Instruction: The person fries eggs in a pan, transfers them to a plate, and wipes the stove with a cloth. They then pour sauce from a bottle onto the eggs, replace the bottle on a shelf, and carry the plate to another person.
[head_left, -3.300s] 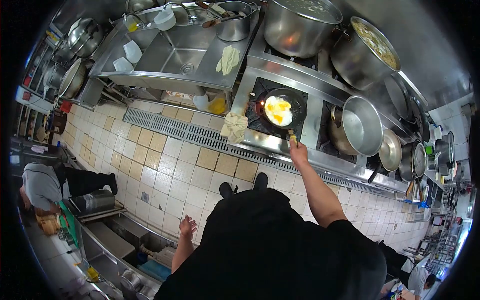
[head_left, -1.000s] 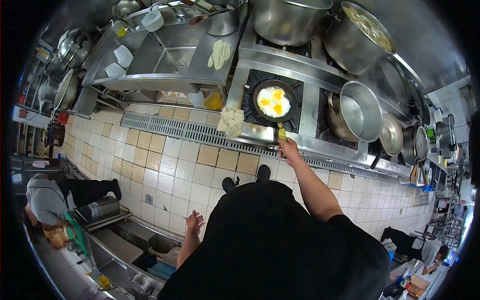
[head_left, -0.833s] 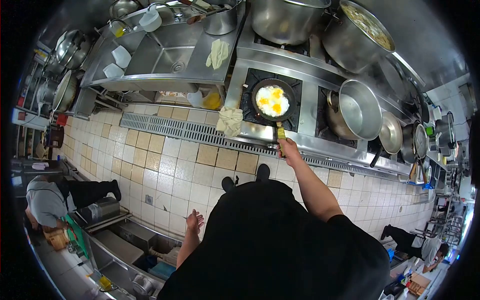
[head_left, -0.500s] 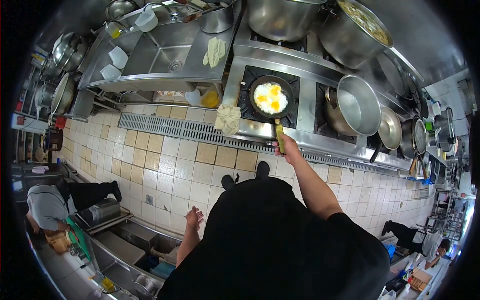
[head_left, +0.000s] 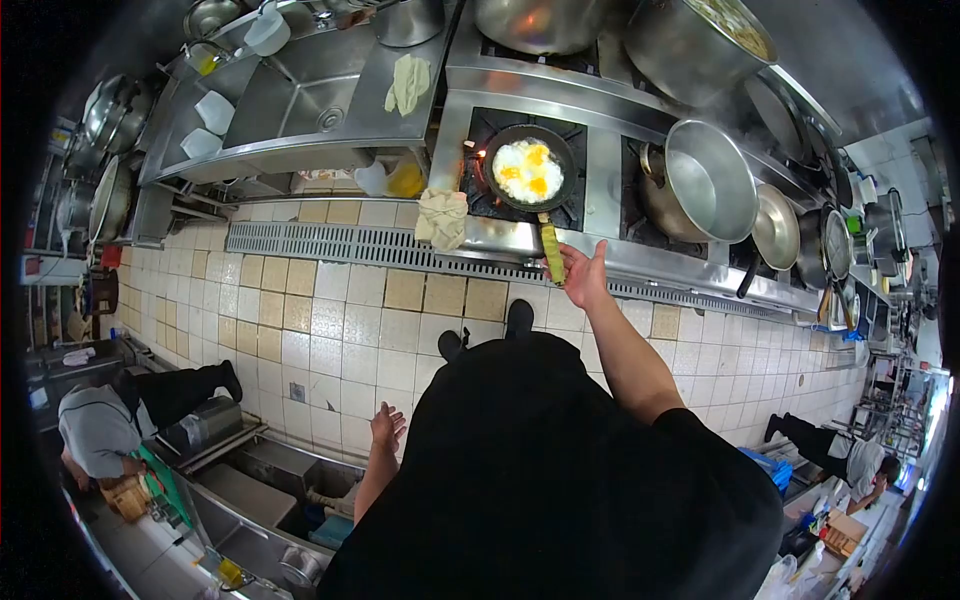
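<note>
A dark frying pan (head_left: 571,172) with several fried eggs (head_left: 527,171) in it sits over a burner of the stove. Its handle, wrapped in yellow-green material (head_left: 551,250), points toward me over the front edge. My right hand (head_left: 586,274) is open beside this handle, thumb raised away and fingertips right at the wrapping. My left hand (head_left: 386,428) hangs low by my side over the floor, fingers apart and holding nothing. An orange flame (head_left: 481,165) glows at the pan's left edge.
A crumpled cloth (head_left: 441,218) lies on the stove's front left corner. A big empty pot (head_left: 712,180) and a steel pan (head_left: 776,227) stand to the right. Large stockpots (head_left: 540,25) stand behind. A sink (head_left: 315,100) is at left. Other people (head_left: 95,430) work at both sides.
My right hand has opened and let go of the pan handle, its thumb now lifted away. A flame now shows beside the pan. My left hand stays low.
</note>
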